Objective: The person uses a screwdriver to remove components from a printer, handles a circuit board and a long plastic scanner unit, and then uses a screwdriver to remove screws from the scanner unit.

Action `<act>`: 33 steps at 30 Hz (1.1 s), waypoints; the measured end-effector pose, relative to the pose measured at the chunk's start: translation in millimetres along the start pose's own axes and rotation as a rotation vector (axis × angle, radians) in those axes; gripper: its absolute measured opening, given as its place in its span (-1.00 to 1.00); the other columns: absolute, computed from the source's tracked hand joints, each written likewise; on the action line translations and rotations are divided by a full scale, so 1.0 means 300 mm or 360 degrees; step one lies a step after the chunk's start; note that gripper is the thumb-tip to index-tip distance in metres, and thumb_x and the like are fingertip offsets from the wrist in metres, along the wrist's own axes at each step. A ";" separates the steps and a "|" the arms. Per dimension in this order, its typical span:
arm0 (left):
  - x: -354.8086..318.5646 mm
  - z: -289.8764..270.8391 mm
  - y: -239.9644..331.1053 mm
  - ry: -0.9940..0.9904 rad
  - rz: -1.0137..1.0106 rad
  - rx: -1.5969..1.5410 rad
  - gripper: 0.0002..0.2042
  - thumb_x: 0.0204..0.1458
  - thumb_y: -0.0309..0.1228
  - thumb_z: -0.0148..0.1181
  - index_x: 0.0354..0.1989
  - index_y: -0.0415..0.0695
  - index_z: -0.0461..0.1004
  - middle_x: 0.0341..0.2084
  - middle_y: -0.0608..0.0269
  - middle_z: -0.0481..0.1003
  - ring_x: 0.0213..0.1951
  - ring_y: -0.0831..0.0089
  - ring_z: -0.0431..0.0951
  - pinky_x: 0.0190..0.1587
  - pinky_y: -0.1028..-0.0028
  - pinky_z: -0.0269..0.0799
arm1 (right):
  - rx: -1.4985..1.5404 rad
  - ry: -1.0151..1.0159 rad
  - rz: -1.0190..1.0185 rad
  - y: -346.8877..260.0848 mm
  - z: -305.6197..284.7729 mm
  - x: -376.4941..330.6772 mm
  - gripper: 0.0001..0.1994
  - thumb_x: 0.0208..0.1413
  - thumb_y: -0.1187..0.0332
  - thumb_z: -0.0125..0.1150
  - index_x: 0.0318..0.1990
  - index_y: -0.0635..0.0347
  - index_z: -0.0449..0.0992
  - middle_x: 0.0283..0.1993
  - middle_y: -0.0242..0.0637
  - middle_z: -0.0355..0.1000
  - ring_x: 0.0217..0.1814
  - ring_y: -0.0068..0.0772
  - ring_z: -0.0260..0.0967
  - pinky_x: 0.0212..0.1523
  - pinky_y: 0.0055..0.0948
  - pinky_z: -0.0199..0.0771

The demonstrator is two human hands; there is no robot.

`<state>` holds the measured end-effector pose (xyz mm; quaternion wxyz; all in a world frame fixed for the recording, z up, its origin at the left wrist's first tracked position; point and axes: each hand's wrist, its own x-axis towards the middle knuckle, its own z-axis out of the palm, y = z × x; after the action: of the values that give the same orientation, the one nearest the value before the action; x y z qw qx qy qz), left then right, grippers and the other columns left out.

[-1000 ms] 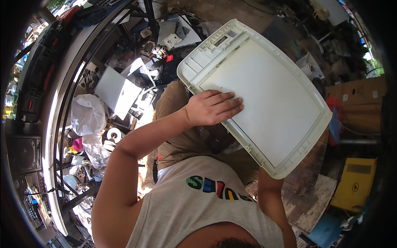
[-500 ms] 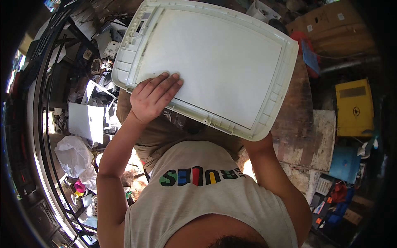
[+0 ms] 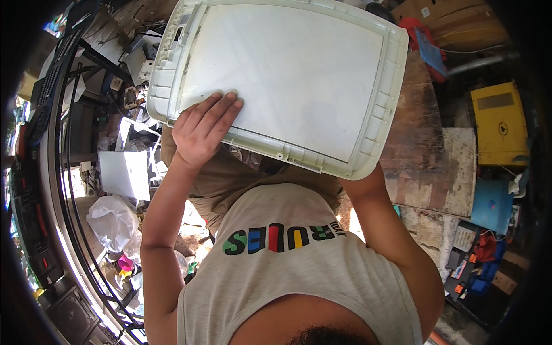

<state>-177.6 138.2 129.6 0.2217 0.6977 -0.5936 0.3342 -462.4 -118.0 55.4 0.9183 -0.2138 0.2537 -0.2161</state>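
Observation:
A large off-white scanner panel, a ribbed plastic frame around a pale flat pane, is tilted in front of me above my lap. Over its near left edge lies my left hand, its fingers stretched on the pane and its thumb out of sight; it grips that edge. My right forearm reaches under the panel's near right corner. The panel hides my right hand, so its fingers do not show.
A brown wooden board lies to the right, with a yellow metal box and a blue container beyond it. On the left, a dark metal rack stands beside a clear plastic bag and loose scrap parts.
The panel and my left hand have shifted slightly up and left in the picture. The surroundings have shifted a little too. My left hand keeps the same place on the panel.

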 end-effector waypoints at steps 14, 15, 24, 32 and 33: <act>0.096 -0.129 -0.109 -0.0158 -0.0466 -0.0238 -0.64 -0.30 -0.45 0.35 -0.20 -0.03 0.56 -0.31 0.31 0.60 -0.36 0.33 0.62 -0.35 0.42 0.54 | -0.0201 -0.0337 -0.0015 0.157 0.498 0.606 -0.58 0.22 0.05 0.04 0.06 0.18 0.42 0.02 -0.23 0.42 0.09 -0.30 0.36 0.11 -0.18 0.44; 0.098 -0.142 -0.117 -0.0210 -0.0555 -0.0224 -0.65 -0.29 -0.45 0.35 -0.21 -0.02 0.56 -0.35 0.31 0.60 -0.40 0.32 0.61 -0.38 0.41 0.53 | -0.0175 -0.0333 0.0026 0.193 0.547 0.591 -0.58 0.22 0.05 0.04 0.06 0.18 0.42 0.02 -0.23 0.42 0.09 -0.31 0.36 0.10 -0.18 0.44; 0.065 -0.173 -0.242 0.0025 -0.1033 -0.0138 -0.74 -0.16 -0.36 0.38 -0.27 -0.12 0.56 -0.49 0.15 0.56 -0.45 0.10 0.58 -0.40 0.30 0.50 | -0.0362 -0.0556 0.0191 0.232 0.740 0.591 -0.74 0.28 0.15 0.01 -0.41 0.06 0.33 0.25 0.04 0.33 0.23 -0.02 0.35 0.12 -0.10 0.44; 0.051 -0.113 -0.608 -0.0108 -0.1423 0.0229 -0.63 -0.15 -0.20 0.33 -0.14 -0.05 0.56 -0.39 0.05 0.59 -0.31 0.04 0.60 -0.21 0.19 0.52 | -0.0637 -0.0502 -0.0013 -0.005 0.548 0.496 -0.74 0.29 0.10 0.03 -0.35 0.04 0.33 0.28 0.04 0.28 0.20 -0.06 0.37 0.08 -0.19 0.49; 0.053 -0.080 -0.671 -0.0107 -0.1545 0.0204 -0.62 -0.15 -0.16 0.32 -0.13 -0.01 0.55 -0.38 0.07 0.60 -0.28 0.07 0.61 -0.19 0.19 0.53 | -0.0662 -0.0440 -0.0058 -0.039 0.502 0.478 -0.74 0.29 0.10 0.03 -0.34 0.05 0.33 0.29 0.03 0.28 0.20 -0.06 0.37 0.08 -0.19 0.49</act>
<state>15.2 183.9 174.9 0.2891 0.9166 -0.1849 0.2054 -270.1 -157.5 125.1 0.8765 -0.4301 0.1609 -0.1446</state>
